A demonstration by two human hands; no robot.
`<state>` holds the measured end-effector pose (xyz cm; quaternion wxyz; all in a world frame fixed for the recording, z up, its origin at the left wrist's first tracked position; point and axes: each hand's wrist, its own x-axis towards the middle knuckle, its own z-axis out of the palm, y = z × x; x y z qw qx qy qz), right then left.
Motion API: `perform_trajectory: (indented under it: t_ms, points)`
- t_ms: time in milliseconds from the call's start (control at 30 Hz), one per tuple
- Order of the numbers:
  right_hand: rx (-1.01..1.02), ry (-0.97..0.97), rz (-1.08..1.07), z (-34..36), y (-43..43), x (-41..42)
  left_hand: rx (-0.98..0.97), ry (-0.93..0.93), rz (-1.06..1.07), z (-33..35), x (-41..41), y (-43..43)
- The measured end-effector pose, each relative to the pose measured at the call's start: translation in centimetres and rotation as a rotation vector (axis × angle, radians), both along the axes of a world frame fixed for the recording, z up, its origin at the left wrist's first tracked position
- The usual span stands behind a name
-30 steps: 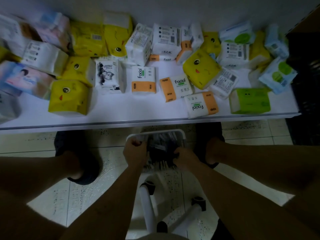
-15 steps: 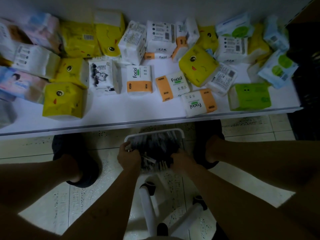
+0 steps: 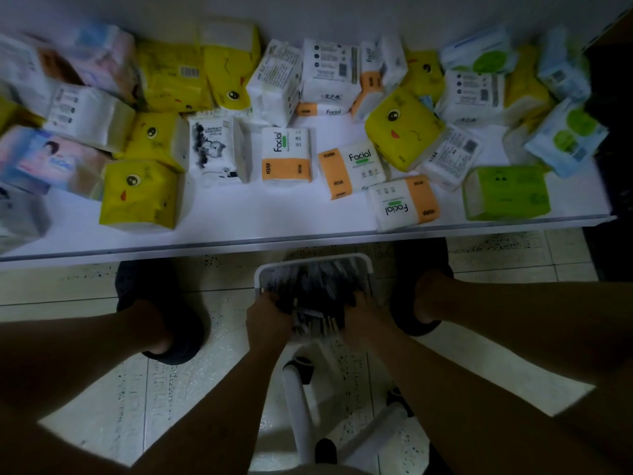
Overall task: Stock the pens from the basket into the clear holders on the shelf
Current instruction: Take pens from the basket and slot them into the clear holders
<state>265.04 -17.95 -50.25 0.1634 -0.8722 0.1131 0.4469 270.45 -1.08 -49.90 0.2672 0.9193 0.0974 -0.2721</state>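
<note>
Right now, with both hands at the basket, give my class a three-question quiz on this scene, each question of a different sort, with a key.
1. True or false: the basket of pens stands on the shelf.
2. What lies on the shelf? A) tissue packs B) bottles C) books
3. Fill in: the left hand and right hand both reach into the ____.

Key: 1 false, it sits lower, in front of the shelf's front edge; 2 A; 3 basket.
</note>
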Motion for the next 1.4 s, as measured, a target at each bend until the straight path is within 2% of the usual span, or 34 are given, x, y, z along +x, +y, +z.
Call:
perform_trajectory:
  t_ms: [267, 433, 533, 633, 800, 900, 1000, 1067, 1200, 1300, 1400]
  points:
    - [-0.011, 0.055, -0.008, 0.6, 0.3, 0.6, 0.285, 0.083, -0.296, 0.6, 1.1, -0.1]
    - [-0.024, -0.08, -0.13, 1.6, 0.4, 1.4, 0.297, 0.083, -0.369, 0.6, 1.0, -0.5]
    - [-0.017, -0.118, -0.214, 2.7, 0.3, 1.8, 0.2, 0.099, -0.353, 0.8, 0.8, -0.7]
    - [0.073, -0.118, -0.353, 3.3, -0.1, 1.7, 0.028, 0.2, -0.276, 1.2, 0.9, -1.0]
    - [0.121, -0.108, -0.419, 5.8, -0.4, 0.8, -0.204, 0.296, -0.183, 2.8, 0.5, -1.4]
    - [0.107, -0.16, -0.52, 7.3, 0.2, 0.6, -0.201, 0.25, -0.179, 3.7, 0.3, -1.1]
    - [0.126, -0.298, -0.58, 8.9, 0.7, 0.7, -0.301, 0.186, -0.053, 6.7, 0.6, -1.1]
    - [0.184, -0.406, -0.603, 10.0, 1.0, 0.8, -0.344, 0.095, 0.003, 9.6, 0.8, -1.0]
    - [0.371, -0.541, -0.687, 13.2, 1.9, 1.8, -0.498, -0.116, -0.041, 13.3, 1.1, -0.5]
    - [0.483, -0.648, -0.721, 15.9, 3.0, 3.0, -0.632, -0.075, 0.119, 15.5, 1.6, -0.6]
    - [0.595, -0.725, -0.749, 18.9, 4.1, 4.5, -0.684, -0.122, 0.177, 18.6, 2.4, -0.8]
